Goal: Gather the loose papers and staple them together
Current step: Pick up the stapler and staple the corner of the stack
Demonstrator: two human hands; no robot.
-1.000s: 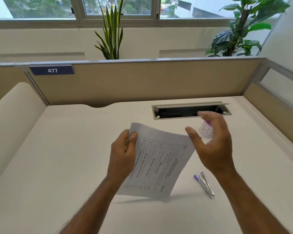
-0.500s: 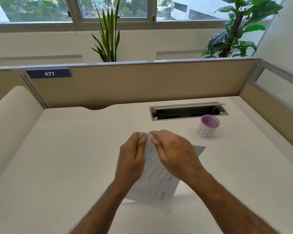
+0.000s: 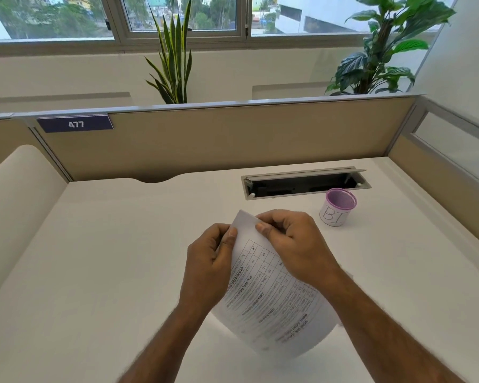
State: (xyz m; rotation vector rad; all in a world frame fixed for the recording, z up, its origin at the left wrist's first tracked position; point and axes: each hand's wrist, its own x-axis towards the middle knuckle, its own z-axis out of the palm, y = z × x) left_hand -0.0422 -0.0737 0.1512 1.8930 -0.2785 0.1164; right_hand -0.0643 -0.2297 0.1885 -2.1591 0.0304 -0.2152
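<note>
Papers [image 3: 271,305] lifted closer, both hands' fingers [image 3: 263,226] pinching top corner; lower edge blurred, print unreadable

Bright, even daylight comes through the window [image 3: 177,15] at the back and leaves only a soft shadow on the white desk [image 3: 108,258] beneath the papers [image 3: 274,308]. Wide-angle distortion bends the partition [image 3: 233,136] toward the edges. The forearms and printed text look slightly blurred.

Matt white paper sheets [image 3: 271,305], smooth matt desk [image 3: 116,244], purple mesh cup [image 3: 339,205] wrapped in paper.
</note>
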